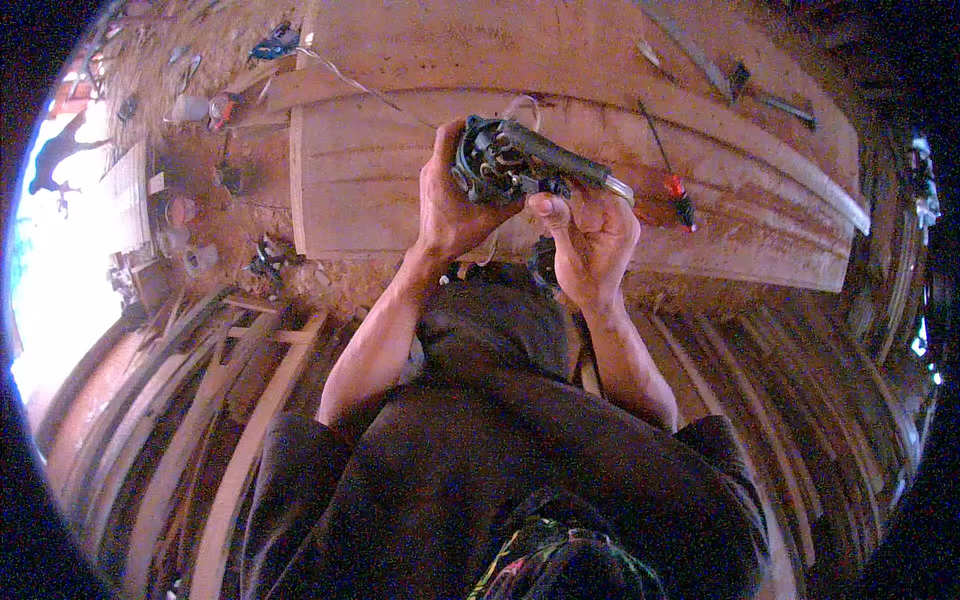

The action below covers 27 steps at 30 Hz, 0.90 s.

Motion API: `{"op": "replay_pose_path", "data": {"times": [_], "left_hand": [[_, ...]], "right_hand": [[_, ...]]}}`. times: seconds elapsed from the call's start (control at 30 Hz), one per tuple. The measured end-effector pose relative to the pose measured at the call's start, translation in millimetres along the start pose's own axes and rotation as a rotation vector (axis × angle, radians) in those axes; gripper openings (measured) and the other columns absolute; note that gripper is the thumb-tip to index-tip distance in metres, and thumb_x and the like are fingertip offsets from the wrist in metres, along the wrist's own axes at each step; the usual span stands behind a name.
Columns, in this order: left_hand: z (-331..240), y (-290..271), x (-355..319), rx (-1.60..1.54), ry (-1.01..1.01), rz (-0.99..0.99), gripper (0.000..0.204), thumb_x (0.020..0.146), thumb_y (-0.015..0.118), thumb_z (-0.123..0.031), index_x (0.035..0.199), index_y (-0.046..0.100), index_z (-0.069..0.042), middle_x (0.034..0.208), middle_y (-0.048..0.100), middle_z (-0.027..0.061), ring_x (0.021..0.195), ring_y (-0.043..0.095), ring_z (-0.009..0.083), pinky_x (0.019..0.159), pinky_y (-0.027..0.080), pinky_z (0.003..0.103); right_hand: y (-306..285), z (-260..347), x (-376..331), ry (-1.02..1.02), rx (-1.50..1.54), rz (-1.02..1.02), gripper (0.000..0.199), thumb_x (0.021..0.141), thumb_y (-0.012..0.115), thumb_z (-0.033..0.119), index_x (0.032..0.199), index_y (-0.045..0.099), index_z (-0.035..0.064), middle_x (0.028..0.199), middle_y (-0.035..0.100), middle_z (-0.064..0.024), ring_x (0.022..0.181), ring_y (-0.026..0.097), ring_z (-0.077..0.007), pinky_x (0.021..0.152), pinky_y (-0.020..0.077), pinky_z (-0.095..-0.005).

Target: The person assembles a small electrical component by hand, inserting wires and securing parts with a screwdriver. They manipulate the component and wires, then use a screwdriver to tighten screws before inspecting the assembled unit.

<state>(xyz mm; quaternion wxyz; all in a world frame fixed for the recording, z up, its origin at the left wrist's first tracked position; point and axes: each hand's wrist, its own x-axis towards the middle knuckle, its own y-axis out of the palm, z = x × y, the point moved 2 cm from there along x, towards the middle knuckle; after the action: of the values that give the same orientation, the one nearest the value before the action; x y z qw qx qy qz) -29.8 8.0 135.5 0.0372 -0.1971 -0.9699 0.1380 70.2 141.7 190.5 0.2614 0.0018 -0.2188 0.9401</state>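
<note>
A dark power tool (495,160) with a round housing and a long dark bar-shaped part is held up in front of me. Inner parts seem to show in the housing; its exact kind cannot be made out. My left hand (448,205) wraps the housing from the left, its fingers mostly hidden behind it. My right hand (595,240) is closed at the tool's lower right, thumb pressed against a small dark part and fingers curled under the bar. A shiny pale tip (619,187) sticks out at the bar's right end. A thin cord (350,78) runs from the tool's area to the upper left.
Beneath the tool lies a wide wooden board (370,170). A red and black object (681,203) with a thin dark shaft rests on it, right of my hands. A hammer-like tool (770,98) lies at far right. Long wooden strips (240,440) line the near left; containers (180,210) stand left.
</note>
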Motion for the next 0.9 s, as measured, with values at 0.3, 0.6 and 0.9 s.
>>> {"op": "replay_pose_path", "data": {"times": [0.3,0.6,0.9], "left_hand": [[55.8,17.4,12.4,-0.405,0.016,0.023,0.082,0.06,0.091,-0.017,0.128,0.047,-0.004,0.111,0.067,0.0094,0.102,0.065,0.0174,0.092,0.053,0.034],[48.3,25.5,4.7,-0.501,0.084,-0.003,0.083,0.064,0.091,-0.018,0.133,0.046,-0.004,0.115,0.068,0.0083,0.105,0.065,0.0152,0.094,0.052,0.033],[51.5,9.4,8.5,-0.477,0.225,0.037,0.082,0.065,0.09,-0.017,0.134,0.048,-0.005,0.117,0.068,0.0074,0.107,0.065,0.0164,0.097,0.051,0.034]], "right_hand": [[9.2,13.4,29.1,-0.168,0.031,0.173,0.024,0.09,0.072,0.002,0.113,0.069,-0.0037,0.11,0.07,-0.0093,0.096,0.069,-0.0165,0.085,0.0582,-0.0288],[1.4,25.3,43.8,-0.24,-0.274,0.322,0.016,0.091,0.07,0.005,0.105,0.073,-0.0011,0.096,0.077,-0.0096,0.089,0.072,-0.017,0.081,0.0556,-0.0308],[6.6,36.7,45.4,-0.418,-0.173,0.252,0.022,0.086,0.077,0.006,0.107,0.073,0.0011,0.099,0.075,-0.0084,0.091,0.07,-0.0157,0.082,0.0551,-0.0286]]}}
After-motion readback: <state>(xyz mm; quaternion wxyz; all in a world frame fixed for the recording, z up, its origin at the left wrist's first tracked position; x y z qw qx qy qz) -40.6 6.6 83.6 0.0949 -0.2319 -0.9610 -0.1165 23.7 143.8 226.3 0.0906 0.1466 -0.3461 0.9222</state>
